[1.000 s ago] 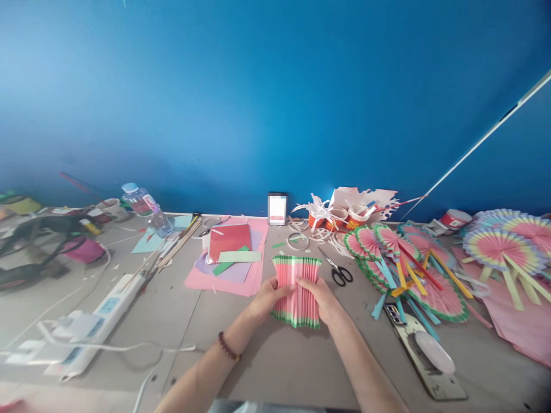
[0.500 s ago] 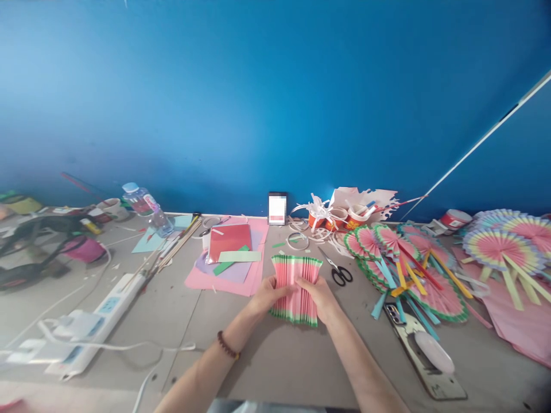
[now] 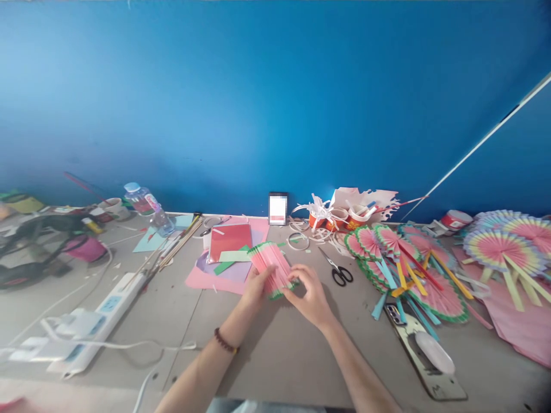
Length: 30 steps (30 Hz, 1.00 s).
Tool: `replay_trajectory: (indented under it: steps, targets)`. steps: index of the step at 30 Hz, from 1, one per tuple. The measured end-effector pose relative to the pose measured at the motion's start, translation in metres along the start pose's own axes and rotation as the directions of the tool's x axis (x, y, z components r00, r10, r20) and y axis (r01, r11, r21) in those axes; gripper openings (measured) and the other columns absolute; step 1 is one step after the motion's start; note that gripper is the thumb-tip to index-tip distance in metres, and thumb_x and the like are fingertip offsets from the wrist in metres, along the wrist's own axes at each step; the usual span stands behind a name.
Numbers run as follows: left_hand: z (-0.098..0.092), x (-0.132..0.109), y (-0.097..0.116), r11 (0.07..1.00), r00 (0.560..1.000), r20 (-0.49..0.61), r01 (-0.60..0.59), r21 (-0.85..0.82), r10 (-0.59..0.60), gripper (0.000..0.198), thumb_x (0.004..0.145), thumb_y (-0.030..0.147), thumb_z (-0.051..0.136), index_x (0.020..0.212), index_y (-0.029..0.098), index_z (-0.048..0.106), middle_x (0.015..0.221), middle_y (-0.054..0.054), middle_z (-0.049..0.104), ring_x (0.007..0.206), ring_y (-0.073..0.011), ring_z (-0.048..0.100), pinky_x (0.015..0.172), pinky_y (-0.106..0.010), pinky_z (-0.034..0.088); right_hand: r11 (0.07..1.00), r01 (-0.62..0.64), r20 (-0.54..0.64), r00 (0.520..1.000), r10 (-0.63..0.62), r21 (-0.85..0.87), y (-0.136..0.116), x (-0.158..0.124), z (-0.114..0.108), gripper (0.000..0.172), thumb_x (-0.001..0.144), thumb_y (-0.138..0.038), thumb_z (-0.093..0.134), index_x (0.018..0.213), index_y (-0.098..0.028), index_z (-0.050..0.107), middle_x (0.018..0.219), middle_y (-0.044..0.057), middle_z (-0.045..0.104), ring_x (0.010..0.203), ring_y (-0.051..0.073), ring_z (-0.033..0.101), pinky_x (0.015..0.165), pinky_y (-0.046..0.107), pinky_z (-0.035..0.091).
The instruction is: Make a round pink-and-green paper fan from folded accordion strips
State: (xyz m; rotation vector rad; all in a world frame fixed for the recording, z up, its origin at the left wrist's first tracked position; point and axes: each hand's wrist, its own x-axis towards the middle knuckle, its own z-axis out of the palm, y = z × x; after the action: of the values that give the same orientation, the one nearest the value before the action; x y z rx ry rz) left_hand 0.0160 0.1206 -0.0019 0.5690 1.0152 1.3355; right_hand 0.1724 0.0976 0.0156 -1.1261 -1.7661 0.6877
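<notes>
left hand (image 3: 255, 287): gripping pleated paper (image 3: 269, 259) | right hand (image 3: 312, 295): pinching its green near edge | scissors (image 3: 340, 275): just beyond right hand, rightward

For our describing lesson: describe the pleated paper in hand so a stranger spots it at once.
Below the blue wall is a grey table. Near its middle, the left hand holds pink pleated paper with green edges. Unlike the round fans to its right, it is not fanned out.

The paper (image 3: 278, 268), pink with green ends and folded into narrow pleats, slants between the hands: its middle under the left hand's (image 3: 256, 287) thumb, its near end at the right hand's (image 3: 312, 297) fingertips, its far end beyond both.
</notes>
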Motion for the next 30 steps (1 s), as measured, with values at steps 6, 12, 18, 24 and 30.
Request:
replay_trajectory:
  steps: [6,12,18,24,30]
  targets:
    - [-0.002,0.001,-0.002,0.999,0.999,-0.046,0.026,-0.046,-0.028,0.034,0.059,0.032,0.078,0.083,0.014,0.063,0.075,-0.006,0.069,0.067,-0.0185,0.063,0.064,-0.029,0.049,0.994,0.071,0.058,0.996,-0.067,-0.08,0.005,0.001,0.003,0.008,0.078,-0.016,0.056,0.083,-0.022,0.06,0.088,0.003,0.062,0.088,0.019,0.057,0.079,0.03,0.046]
    - [0.002,-0.003,0.004,0.998,0.997,-0.065,0.034,-0.056,-0.038,0.031,0.056,0.032,0.079,0.072,0.016,0.058,0.059,0.0,0.061,0.055,-0.0134,0.057,0.056,-0.025,0.044,0.954,0.159,0.007,0.987,-0.163,-0.255,0.009,-0.001,0.005,0.015,0.083,-0.014,0.049,0.082,-0.022,0.062,0.083,0.004,0.063,0.083,0.019,0.058,0.076,0.03,0.046]
    - [0.004,-0.004,0.003,0.997,0.998,-0.045,0.038,-0.067,-0.041,0.031,0.057,0.031,0.079,0.074,0.016,0.058,0.062,0.0,0.062,0.057,-0.0137,0.058,0.056,-0.025,0.044,0.901,0.201,0.039,0.979,-0.202,-0.385,0.011,-0.004,0.009,0.017,0.083,-0.012,0.047,0.083,-0.022,0.062,0.082,0.004,0.062,0.081,0.018,0.058,0.074,0.029,0.044]
    - [0.003,-0.002,0.0,0.996,0.995,-0.093,0.022,-0.082,-0.03,0.033,0.054,0.031,0.08,0.074,0.016,0.058,0.062,0.001,0.062,0.056,-0.0132,0.058,0.057,-0.026,0.045,0.917,0.19,0.057,0.982,-0.181,-0.352,0.01,-0.006,0.012,0.019,0.084,-0.012,0.046,0.086,-0.022,0.062,0.083,0.004,0.062,0.082,0.017,0.059,0.075,0.028,0.045]
    - [0.005,-0.004,0.005,0.996,0.995,-0.097,0.017,-0.09,-0.026,0.029,0.056,0.03,0.078,0.068,0.017,0.056,0.055,0.003,0.058,0.05,-0.0115,0.054,0.053,-0.024,0.042,0.954,0.15,0.057,0.989,-0.14,-0.259,0.008,-0.008,0.013,0.017,0.086,-0.017,0.047,0.089,-0.022,0.063,0.086,0.005,0.063,0.083,0.018,0.06,0.077,0.027,0.047]
